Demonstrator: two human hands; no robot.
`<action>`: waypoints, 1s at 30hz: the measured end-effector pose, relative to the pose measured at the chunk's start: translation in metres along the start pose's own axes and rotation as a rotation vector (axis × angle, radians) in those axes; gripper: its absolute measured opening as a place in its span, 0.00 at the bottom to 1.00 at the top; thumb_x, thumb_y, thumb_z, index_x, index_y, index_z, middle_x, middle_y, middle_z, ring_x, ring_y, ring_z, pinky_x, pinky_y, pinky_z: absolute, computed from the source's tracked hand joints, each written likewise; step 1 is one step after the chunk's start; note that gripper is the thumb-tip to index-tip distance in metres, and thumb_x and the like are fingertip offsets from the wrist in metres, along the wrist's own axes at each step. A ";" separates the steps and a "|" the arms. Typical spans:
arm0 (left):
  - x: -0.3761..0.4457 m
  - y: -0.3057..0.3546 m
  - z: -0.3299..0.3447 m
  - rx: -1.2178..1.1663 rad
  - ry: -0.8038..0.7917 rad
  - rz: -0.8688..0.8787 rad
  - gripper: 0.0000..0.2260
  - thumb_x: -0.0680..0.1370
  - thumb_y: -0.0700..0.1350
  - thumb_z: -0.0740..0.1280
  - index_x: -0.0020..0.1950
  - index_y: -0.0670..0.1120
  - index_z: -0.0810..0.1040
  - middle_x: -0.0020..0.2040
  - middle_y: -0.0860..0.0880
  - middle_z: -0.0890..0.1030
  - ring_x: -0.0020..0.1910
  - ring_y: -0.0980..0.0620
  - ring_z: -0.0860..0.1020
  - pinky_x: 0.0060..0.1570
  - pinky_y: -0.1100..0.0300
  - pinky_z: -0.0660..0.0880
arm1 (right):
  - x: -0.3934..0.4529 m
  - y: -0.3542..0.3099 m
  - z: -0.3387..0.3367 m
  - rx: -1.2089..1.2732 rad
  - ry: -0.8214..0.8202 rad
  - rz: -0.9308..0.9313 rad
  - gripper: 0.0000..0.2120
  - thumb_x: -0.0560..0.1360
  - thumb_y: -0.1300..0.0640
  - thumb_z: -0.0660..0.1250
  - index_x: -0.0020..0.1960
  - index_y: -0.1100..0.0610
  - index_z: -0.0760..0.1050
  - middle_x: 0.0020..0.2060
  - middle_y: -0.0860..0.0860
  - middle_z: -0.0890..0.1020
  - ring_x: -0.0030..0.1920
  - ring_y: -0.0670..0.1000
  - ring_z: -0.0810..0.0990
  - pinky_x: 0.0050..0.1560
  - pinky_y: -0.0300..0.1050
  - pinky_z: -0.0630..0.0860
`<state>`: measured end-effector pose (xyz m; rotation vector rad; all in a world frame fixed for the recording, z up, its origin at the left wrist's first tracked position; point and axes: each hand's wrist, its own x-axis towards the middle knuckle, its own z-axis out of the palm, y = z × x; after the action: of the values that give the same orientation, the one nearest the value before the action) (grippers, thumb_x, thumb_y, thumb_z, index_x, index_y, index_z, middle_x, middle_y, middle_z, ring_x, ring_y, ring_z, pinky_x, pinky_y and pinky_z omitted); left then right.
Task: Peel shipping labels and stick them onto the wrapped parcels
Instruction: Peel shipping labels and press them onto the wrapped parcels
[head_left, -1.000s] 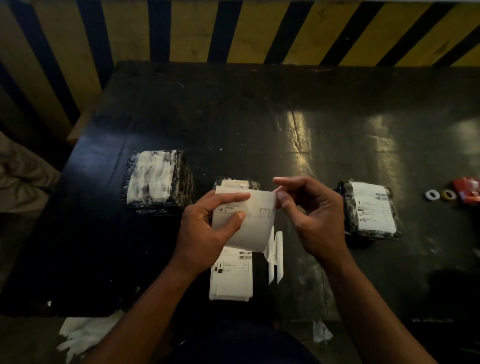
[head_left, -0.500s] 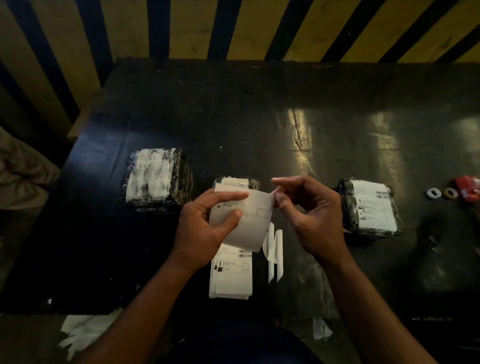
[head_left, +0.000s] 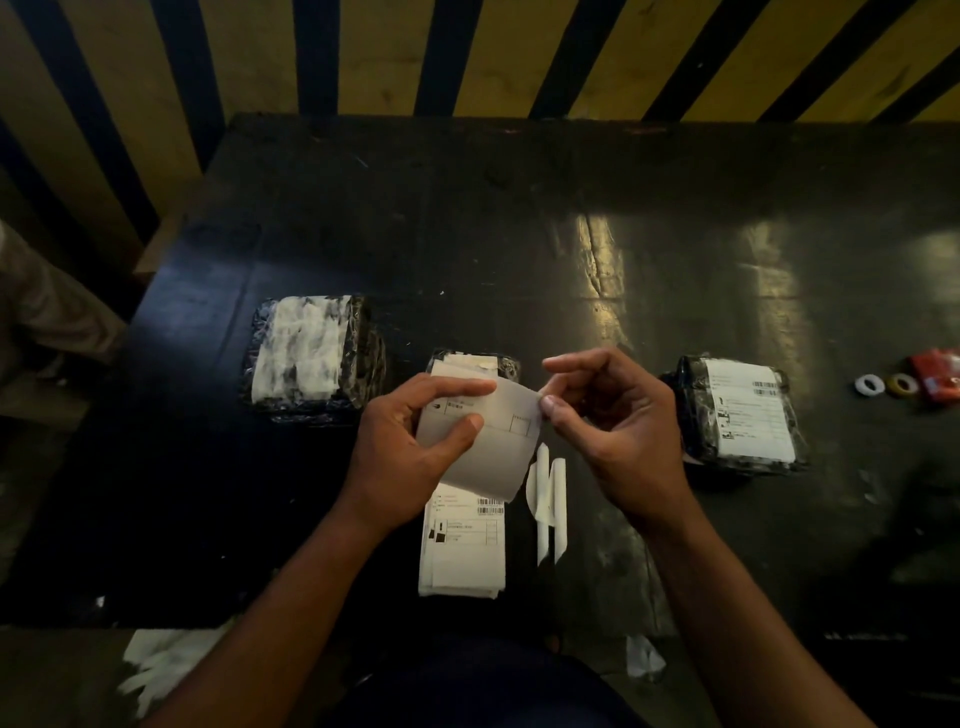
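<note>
**Label sheet pinched at its corner above a dark, glossy table**

The table is a black, scuffed slab with a sheen that throws back pale streaks of light. Behind it runs a wall painted in slanting yellow and black stripes.

Three parcels sit in a row, each a squat block wrapped in crinkled, shiny black film. The left parcel carries a patchy white face, rough and torn-looking. The middle parcel is mostly hidden behind the hands, only its far edge showing. The right parcel has a smooth white printed label with barcodes stuck flat on its top.

The label sheet is thin, matte, pale grey paper, curving slightly, with faint printed boxes. The left hand grips it by its left side, fingers curled over the upper edge and the thumb pressed on the face. The right hand pinches the sheet's upper right corner between thumb and forefinger, the other fingers curled loosely. The sheet hangs between the two hands, above the table and in front of the middle parcel.

Under it, near the table's front edge, lies a flat stack of printed labels, and just beside that two narrow white backing strips. Far right lie a white ring, a yellowish ring and a red packet. Crumpled white paper lies on the floor.
</note>
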<state>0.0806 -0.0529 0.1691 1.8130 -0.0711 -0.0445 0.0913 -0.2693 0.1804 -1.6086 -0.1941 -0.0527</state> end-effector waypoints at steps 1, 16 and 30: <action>0.000 0.000 0.000 0.004 -0.002 -0.006 0.13 0.77 0.39 0.74 0.61 0.51 0.83 0.61 0.54 0.82 0.59 0.53 0.81 0.49 0.56 0.84 | 0.000 0.000 0.000 0.012 0.001 0.007 0.12 0.75 0.70 0.73 0.56 0.61 0.79 0.45 0.55 0.84 0.47 0.56 0.85 0.52 0.49 0.84; 0.001 -0.002 0.001 0.008 -0.017 -0.040 0.13 0.77 0.40 0.73 0.60 0.52 0.83 0.62 0.54 0.81 0.59 0.52 0.81 0.49 0.53 0.84 | -0.001 0.004 -0.001 -0.014 0.019 0.022 0.12 0.75 0.70 0.72 0.57 0.60 0.80 0.45 0.55 0.84 0.46 0.57 0.85 0.52 0.53 0.84; 0.000 -0.004 0.011 0.245 0.094 0.078 0.18 0.72 0.47 0.78 0.61 0.60 0.82 0.69 0.55 0.70 0.70 0.62 0.69 0.66 0.68 0.72 | -0.002 0.005 0.003 -0.035 0.028 0.022 0.12 0.73 0.67 0.75 0.54 0.60 0.80 0.43 0.54 0.83 0.44 0.55 0.84 0.48 0.53 0.84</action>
<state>0.0796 -0.0625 0.1625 2.0527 -0.0834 0.1096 0.0896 -0.2671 0.1745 -1.6434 -0.1550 -0.0621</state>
